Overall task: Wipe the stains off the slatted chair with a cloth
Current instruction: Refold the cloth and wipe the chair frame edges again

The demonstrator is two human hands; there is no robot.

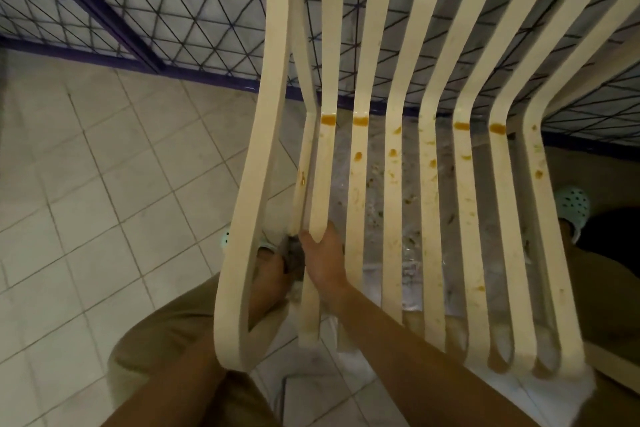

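The cream slatted chair [394,204] fills the view from above. Orange-brown stains [360,121] sit in a row at the bend of the slats, and smaller spots and smears run down the seat slats. My right hand [323,260] reaches in from the lower right, its fingers curled round the second seat slat from the left. My left hand [268,274] lies lower left, partly hidden behind the looped armrest [242,253]. It holds a grey cloth [294,255] against the leftmost seat slat.
A clear plastic sheet [374,184] with crumbs lies on the floor under the seat. Behind the chair runs a wire grille fence [180,3] with a dark purple frame. Beige floor tiles [86,184] spread to the left. My feet in mint clogs [573,204] flank the chair.
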